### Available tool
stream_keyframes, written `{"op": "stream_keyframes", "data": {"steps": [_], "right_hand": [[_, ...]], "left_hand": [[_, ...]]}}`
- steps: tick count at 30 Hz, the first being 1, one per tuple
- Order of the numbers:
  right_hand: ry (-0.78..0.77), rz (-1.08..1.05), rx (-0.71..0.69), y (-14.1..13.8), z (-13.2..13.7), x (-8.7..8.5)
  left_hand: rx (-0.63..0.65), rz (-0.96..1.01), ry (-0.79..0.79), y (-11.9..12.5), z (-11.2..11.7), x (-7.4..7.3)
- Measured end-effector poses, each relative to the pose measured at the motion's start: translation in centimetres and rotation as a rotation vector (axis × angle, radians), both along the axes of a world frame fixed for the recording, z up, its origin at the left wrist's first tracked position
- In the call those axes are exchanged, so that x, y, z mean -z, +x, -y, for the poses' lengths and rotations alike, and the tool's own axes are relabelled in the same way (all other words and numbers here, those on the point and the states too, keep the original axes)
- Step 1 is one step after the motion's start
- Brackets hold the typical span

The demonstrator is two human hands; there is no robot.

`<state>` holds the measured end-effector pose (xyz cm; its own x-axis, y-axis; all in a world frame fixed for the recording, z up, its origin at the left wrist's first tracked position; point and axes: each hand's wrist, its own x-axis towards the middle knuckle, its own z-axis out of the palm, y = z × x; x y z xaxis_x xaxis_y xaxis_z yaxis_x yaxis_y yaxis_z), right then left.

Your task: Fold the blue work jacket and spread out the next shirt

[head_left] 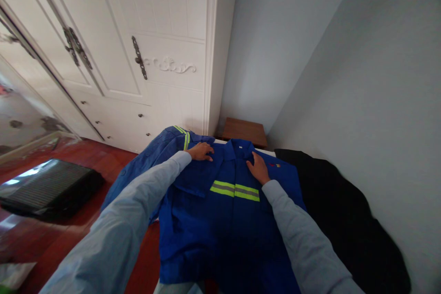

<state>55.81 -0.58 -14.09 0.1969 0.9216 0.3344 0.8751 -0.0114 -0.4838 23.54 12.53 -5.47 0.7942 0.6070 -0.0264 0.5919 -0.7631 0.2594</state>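
Observation:
A blue work jacket lies spread out front side up, with its collar at the far end and a yellow-and-grey reflective band across the chest. My left hand rests on the cloth near its left shoulder, fingers stretched out. On the other side of the collar, my right hand touches the jacket front with thumb and fingers apart. One sleeve appears folded inward below my left hand. More blue cloth with a reflective band lies at the left, beneath and beyond my left forearm.
Black cloth lies to the right, against the grey wall. A brown wooden stand is in the corner behind the jacket. White wardrobe doors rise ahead. On the red floor at left lies a dark, ribbed case.

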Motion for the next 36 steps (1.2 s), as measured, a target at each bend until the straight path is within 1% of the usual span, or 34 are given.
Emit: {"op": "stream_keyframes", "data": {"steps": [5, 7, 9, 11, 15, 18, 21, 23, 25, 27, 28, 30, 32, 34, 36], "right_hand": [[0.006, -0.01, 0.007, 0.1, 0.0, 0.2], [0.015, -0.016, 0.006, 0.1, 0.0, 0.2], [0.016, -0.017, 0.001, 0.1, 0.0, 0.2], [0.01, -0.013, -0.005, 0.1, 0.0, 0.2], [0.015, -0.01, -0.012, 0.2, 0.0, 0.2], [0.024, -0.015, -0.012, 0.2, -0.1, 0.3], [0.025, -0.041, -0.011, 0.3, -0.2, 0.3], [0.022, -0.077, 0.003, 0.4, -0.3, 0.2], [0.022, -0.13, 0.028, 0.5, -0.4, 0.0], [0.045, -0.177, 0.054, 0.4, -0.4, -0.4], [0.069, -0.187, 0.061, 0.2, -0.3, -0.8], [0.138, -0.167, 0.048, -1.1, 0.1, -1.9], [0.204, -0.112, -0.034, -3.7, 0.8, -3.5], [0.228, -0.056, -0.206, -7.5, 1.5, -5.4], [0.182, -0.011, -0.449, -11.8, 2.1, -6.9]], "left_hand": [[-0.209, 0.052, 0.073, 0.0, -0.3, 0.8], [-0.261, 0.093, 0.108, -0.2, -0.1, 0.9], [-0.259, 0.14, 0.133, -0.5, 0.4, 0.6], [-0.226, 0.178, 0.142, -1.0, 0.8, 0.1], [-0.175, 0.191, 0.134, -3.0, 1.9, -0.8], [-0.173, 0.146, 0.12, -5.3, 3.5, -0.8], [-0.221, 0.1, 0.065, -7.8, 5.8, -0.9], [-0.243, 0.039, -0.023, -9.3, 7.6, -1.0], [-0.238, -0.04, -0.107, -10.7, 9.7, -1.1], [-0.264, -0.069, -0.107, -11.6, 12.0, -0.9], [-0.309, -0.052, -0.071, -12.0, 13.3, -0.7], [-0.467, 0.032, 0.024, -12.3, 15.7, -0.2], [-0.657, 0.142, 0.074, -12.2, 17.8, 0.4], [-0.815, 0.245, 0.07, -11.9, 19.2, 0.8], [-0.924, 0.32, 0.053, -11.4, 20.1, 1.1]]}}
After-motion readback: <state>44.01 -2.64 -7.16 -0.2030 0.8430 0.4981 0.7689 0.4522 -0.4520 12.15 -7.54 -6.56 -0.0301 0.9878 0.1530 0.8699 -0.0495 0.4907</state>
